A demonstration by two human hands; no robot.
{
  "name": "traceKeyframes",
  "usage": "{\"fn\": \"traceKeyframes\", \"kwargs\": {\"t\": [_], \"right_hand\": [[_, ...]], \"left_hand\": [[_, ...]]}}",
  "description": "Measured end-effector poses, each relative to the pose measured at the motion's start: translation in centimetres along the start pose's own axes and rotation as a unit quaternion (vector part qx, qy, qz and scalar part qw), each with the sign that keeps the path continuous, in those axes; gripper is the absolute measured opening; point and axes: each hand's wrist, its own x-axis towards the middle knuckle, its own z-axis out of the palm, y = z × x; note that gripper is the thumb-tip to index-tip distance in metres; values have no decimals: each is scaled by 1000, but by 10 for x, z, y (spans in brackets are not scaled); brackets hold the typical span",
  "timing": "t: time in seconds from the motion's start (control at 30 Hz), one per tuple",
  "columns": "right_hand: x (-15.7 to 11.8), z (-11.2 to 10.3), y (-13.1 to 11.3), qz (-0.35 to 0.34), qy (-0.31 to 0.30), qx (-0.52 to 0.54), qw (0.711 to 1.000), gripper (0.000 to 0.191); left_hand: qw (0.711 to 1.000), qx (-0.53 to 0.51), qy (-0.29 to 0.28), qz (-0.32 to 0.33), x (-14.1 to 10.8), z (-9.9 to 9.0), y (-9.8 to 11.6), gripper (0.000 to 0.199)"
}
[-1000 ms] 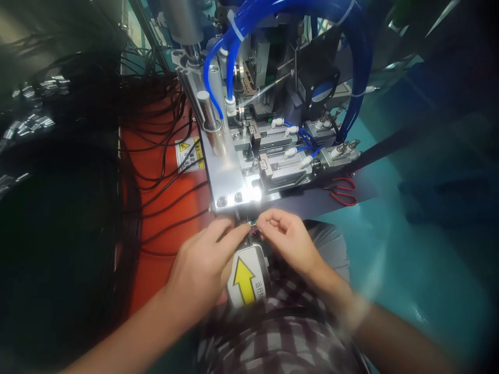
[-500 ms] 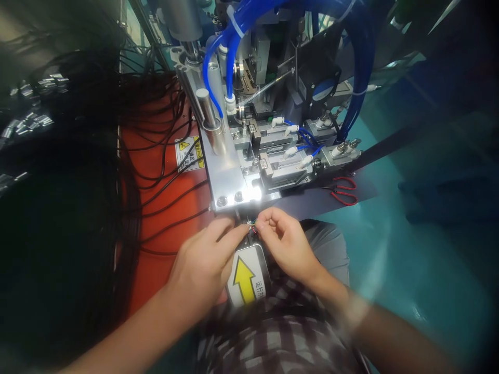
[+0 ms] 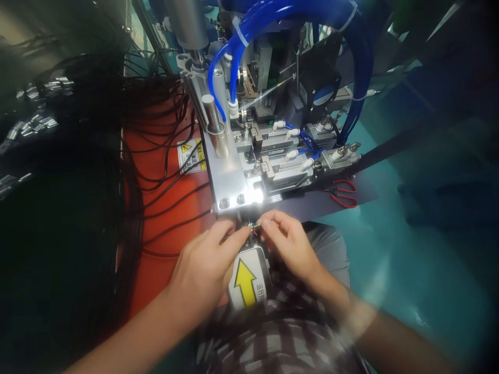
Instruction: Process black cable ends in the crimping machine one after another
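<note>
Thin coloured wires (image 3: 254,228), red, green and yellowish among them, show between my fingertips just in front of the metal machine block. My left hand (image 3: 208,254) is closed, its thumb and index finger meeting beside the wire ends; its other fingers are hidden beneath. With thumb and forefinger my right hand (image 3: 286,236) pinches a wire from the right side. Below the wires lies a white plate with a yellow arrow (image 3: 245,278), partly covered by my left hand.
The machine's metal block (image 3: 234,176) stands right ahead, with blue air hoses (image 3: 273,15) arching above. Red-handled pliers (image 3: 345,194) lie at its right. Black cables (image 3: 163,182) cross the orange-red surface (image 3: 156,280) on the left, beside a warning label (image 3: 192,156).
My right hand has shifted slightly to the right and down, with a bit more of the wires showing between the hands. The view has moved slightly; my left hand keeps its pinch.
</note>
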Motion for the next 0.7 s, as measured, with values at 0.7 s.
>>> {"fn": "traceKeyframes", "kwargs": {"t": [0.7], "right_hand": [[5, 6, -2, -9, 9, 4, 1000, 19]], "left_hand": [[1000, -16, 8, 11, 1, -2, 0, 30]]}}
